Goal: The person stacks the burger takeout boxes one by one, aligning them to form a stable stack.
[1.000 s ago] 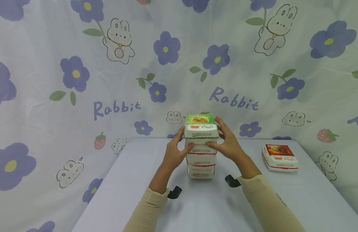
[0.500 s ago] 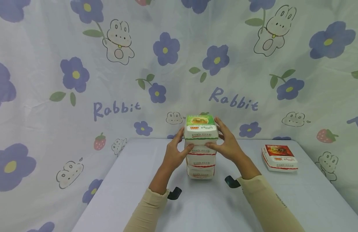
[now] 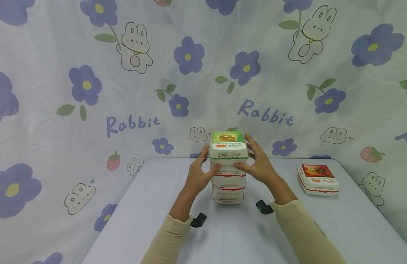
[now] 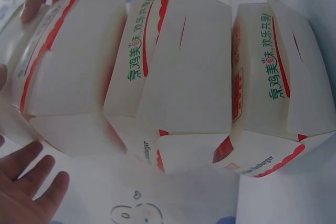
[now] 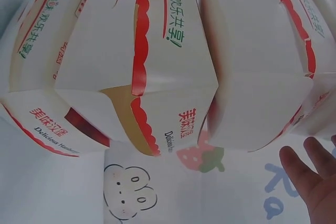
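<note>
A green-topped burger box [image 3: 228,148] tops an upright stack of three red-trimmed burger boxes [image 3: 228,183]. My left hand [image 3: 198,174] holds its left side, with the thumb at the lower front. On the opposite side, my right hand [image 3: 261,165] holds it in the same way, fingers spread along the side. The left wrist view shows the stack sideways, with a red-trimmed box [image 4: 184,72] in the middle and fingers [image 4: 47,182] at the lower left. In the right wrist view, fingers [image 5: 302,169] lie close to the top end of the stack.
Another burger box [image 3: 318,179], red-topped, sits apart on the white table [image 3: 134,220] at the right. Behind the table hangs a curtain [image 3: 203,88] printed with flowers and rabbits. Dark wrist-worn pieces protrude near both sleeves.
Both hands stay on the green-topped box. Its position on the stack is nearly unchanged, with only a very slight downward shift since the first frame.
</note>
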Tool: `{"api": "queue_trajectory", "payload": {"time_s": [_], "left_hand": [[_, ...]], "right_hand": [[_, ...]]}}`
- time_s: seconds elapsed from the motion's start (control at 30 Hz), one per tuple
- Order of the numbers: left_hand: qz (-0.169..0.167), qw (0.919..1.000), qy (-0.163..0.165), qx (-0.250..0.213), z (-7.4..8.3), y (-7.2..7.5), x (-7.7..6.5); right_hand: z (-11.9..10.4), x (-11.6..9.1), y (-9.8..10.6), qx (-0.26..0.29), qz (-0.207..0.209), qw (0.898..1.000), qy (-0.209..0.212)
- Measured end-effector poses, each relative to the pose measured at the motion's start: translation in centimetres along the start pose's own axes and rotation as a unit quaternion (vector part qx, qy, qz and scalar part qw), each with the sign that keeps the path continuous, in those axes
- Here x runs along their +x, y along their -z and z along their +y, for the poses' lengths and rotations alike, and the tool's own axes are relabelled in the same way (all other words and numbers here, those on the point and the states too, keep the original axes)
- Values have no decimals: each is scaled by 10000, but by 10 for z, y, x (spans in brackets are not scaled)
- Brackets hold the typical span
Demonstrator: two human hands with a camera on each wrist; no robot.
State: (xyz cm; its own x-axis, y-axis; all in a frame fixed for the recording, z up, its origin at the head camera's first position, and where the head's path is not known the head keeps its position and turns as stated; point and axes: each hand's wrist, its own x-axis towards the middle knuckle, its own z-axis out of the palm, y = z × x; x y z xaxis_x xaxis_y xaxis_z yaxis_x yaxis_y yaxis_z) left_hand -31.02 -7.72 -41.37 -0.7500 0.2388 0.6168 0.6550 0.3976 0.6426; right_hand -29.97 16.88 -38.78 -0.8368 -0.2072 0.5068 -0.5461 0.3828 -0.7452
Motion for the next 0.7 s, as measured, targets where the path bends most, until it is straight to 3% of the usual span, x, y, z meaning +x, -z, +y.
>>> {"api": "queue_trajectory", "payload": {"time_s": [0.4, 0.7], "left_hand": [[98, 9999, 33, -107, 2, 0, -5], [351, 9993, 137, -21, 2, -1, -10]], "right_hand": [[3, -5, 1, -62, 61, 9999, -107], [6, -11, 1, -86, 85, 9998, -131]]}}
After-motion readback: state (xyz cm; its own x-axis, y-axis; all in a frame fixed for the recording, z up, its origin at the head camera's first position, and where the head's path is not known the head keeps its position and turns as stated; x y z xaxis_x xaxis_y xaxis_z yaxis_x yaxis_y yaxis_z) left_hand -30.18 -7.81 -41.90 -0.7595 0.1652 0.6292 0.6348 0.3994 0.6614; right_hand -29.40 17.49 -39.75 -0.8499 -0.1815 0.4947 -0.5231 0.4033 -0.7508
